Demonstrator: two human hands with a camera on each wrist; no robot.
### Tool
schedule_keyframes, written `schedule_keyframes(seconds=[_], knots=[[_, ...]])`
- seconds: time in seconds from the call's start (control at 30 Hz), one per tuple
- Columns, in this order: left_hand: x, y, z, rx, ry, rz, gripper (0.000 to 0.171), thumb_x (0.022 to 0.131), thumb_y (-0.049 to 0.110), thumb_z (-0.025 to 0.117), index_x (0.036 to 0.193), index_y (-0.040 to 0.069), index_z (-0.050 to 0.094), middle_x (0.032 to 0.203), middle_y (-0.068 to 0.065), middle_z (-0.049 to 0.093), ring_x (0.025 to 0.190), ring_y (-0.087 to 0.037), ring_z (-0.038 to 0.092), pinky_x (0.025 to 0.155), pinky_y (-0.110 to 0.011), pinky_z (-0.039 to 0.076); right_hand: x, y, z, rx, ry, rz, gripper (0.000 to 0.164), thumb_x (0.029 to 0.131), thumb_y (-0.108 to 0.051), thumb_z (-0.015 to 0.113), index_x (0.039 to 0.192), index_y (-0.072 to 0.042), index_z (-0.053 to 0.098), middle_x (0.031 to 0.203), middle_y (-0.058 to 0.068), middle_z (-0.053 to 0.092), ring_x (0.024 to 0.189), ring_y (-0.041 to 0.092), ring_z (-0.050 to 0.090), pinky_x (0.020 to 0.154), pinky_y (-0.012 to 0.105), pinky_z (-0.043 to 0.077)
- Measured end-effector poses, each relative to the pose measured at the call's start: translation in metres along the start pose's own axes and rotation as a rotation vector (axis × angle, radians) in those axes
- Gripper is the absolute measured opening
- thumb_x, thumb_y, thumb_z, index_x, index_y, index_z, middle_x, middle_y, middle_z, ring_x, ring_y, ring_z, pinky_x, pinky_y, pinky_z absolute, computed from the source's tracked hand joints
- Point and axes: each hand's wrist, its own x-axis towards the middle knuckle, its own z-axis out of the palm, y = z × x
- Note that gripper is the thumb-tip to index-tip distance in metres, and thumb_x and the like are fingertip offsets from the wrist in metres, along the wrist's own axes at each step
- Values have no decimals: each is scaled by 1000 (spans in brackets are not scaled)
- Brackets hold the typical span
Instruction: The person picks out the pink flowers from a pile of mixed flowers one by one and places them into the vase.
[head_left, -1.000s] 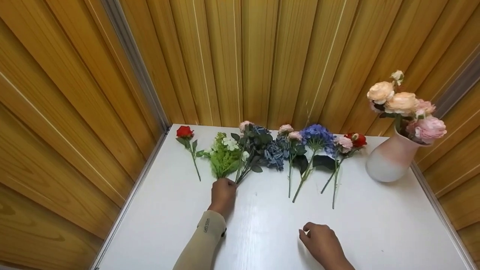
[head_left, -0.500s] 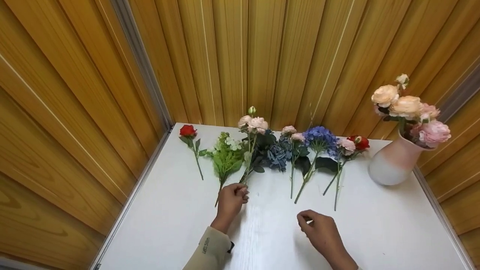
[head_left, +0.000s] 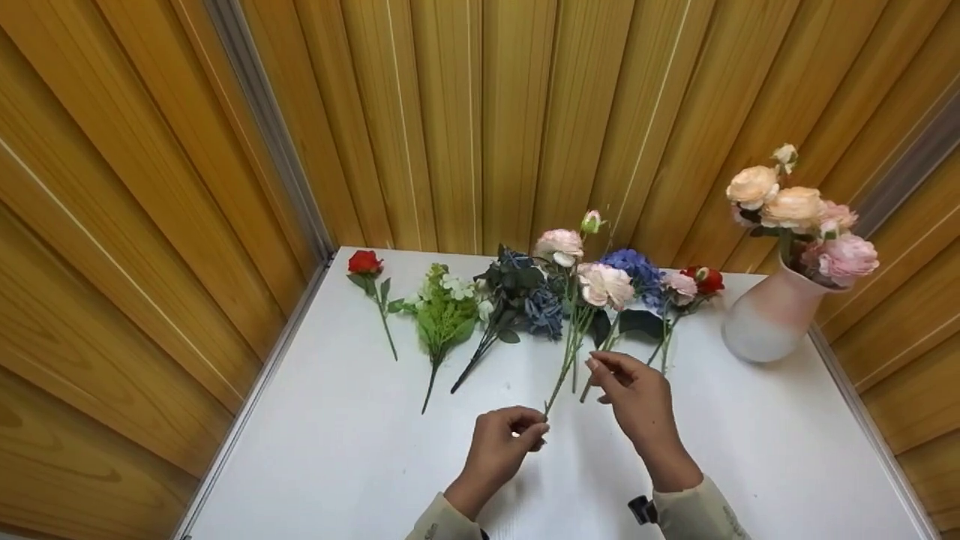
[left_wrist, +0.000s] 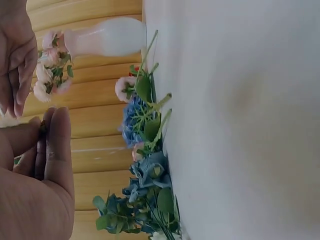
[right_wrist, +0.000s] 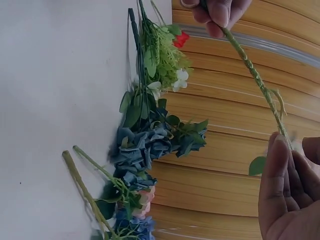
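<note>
1. Above the white table [head_left: 315,465], between the 2 hands, a pink flower spray [head_left: 604,286] leans up and away, showing me 2 full blooms and 1 bud from my remote station.
2. The left hand [head_left: 499,446], nearer to me in the head view, pinches the spray's lower stem between thumb and fingers.
3. The right hand [head_left: 639,397], apart from the left and a little farther forward, has its thumb and fingers curved close by the same stem; I cannot tell whether they grip it.
4. Beyond the left hand, green foliage [head_left: 446,315] with small white flowers lies on the table, and farther left of it I count 1 red rose [head_left: 365,262].
5. Straight ahead of both hands, dark blue flowers [head_left: 544,307] lie beside the foliage, partly behind the raised spray.
6. Just beyond the right hand, I find a violet-blue hydrangea [head_left: 634,266], a small pink bloom [head_left: 680,285] and a red flower [head_left: 705,279].
7. To the right of the right hand, well apart, a pink-and-white vase [head_left: 765,322] holds peach and pink blooms [head_left: 847,259].
</note>
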Motion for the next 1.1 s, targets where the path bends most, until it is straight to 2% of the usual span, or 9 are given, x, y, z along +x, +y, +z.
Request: schedule_keyframes(seconds=[0.2,0.4,0.53,0.7,0.83,0.93,0.97,1.03,1.1], knots=[[0,5,3,39,-13,-20,3,97,3,88,99,4,85,86,0,84,73,-3,76,69,-19,65,4,-8,3,10,108,-69,28,110,-25,80,131,-7,83,115,16,86,89,7,80,71,22,66],[-4,6,3,2,-28,-51,9,94,3,91,92,8,84,82,2,82,72,-5,76,69,-21,66,0,-7,8,167,69,-64,30,113,-15,71,139,0,78,124,22,83,89,3,80,75,25,68],[-7,5,0,-20,-19,-78,8,94,1,90,93,6,84,82,1,81,73,-7,78,70,-22,67,1,-7,15,278,41,-65,28,113,-14,73,135,2,78,122,17,84,95,7,81,76,28,69],[-11,0,-4,23,7,-81,10,93,6,92,99,5,84,89,1,83,78,-7,78,71,-21,66,11,-5,13,281,24,-38,23,109,-15,79,125,2,80,106,4,84,93,11,81,77,30,70],[-14,-7,-9,90,34,-75,12,98,19,92,106,12,85,99,2,85,89,-7,78,80,-22,65,32,-11,-17,140,132,-136,23,106,-14,83,119,5,81,100,9,87,80,2,78,74,23,68],[-16,-13,-13,101,47,-87,13,102,24,88,109,14,86,103,0,86,93,-8,78,82,-23,65,61,-23,-61,-78,322,-304,22,107,-16,82,118,3,82,103,16,87,72,-15,67,70,10,59],[-16,-15,-14,99,52,-95,13,103,24,86,110,13,86,103,-2,86,93,-9,78,81,-23,65,72,-30,-76,-99,392,-361,23,106,-14,82,121,3,80,106,20,85,73,-17,65,70,8,57],[-17,-19,-15,93,65,-117,13,105,24,84,110,12,86,102,-6,86,90,-10,78,77,-23,65,94,-41,-105,-140,537,-454,27,105,-14,82,127,0,78,116,18,84,85,-19,64,80,6,55],[-18,-23,-17,87,77,-146,13,106,23,82,109,11,86,101,-9,86,87,-10,77,74,-22,65,111,-52,-127,-99,619,-499,33,104,-15,82,135,-6,76,124,10,83,96,-15,67,90,8,54]])
